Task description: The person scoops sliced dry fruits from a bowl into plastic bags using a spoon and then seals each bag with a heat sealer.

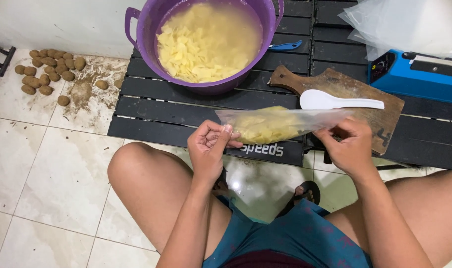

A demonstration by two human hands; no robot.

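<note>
The person sits low on the tiled floor (62,173), knees apart, in front of a black slatted table (186,106); between the two hands a clear plastic bag (280,123) is stretched sideways, lying almost level just above the near edge of the table. The bag is filled in its left half with pale yellow slices (263,128); its right half looks flat and mostly transparent. The left hand (209,146) is closed narrow, thumb and fingers pinching the left end of the bag, so the filled part lies just to the right of this hand and touches it; the right hand (349,144) is also closed, its fingers gripping the right end of the bag, which runs away from it to the left.

Behind the bag stands a purple tub (141,37) with water and many of the same yellow slices; to the right of it lies a wooden cutting board (335,84) with a white spoon (335,101) on it; a blue sealing machine (419,74) sits at the far right, with clear plastic sheets (404,22) above it; a small blue tool (285,46) lies beside the tub. On the floor at the left there is a heap of small brown potatoes (50,69).
</note>
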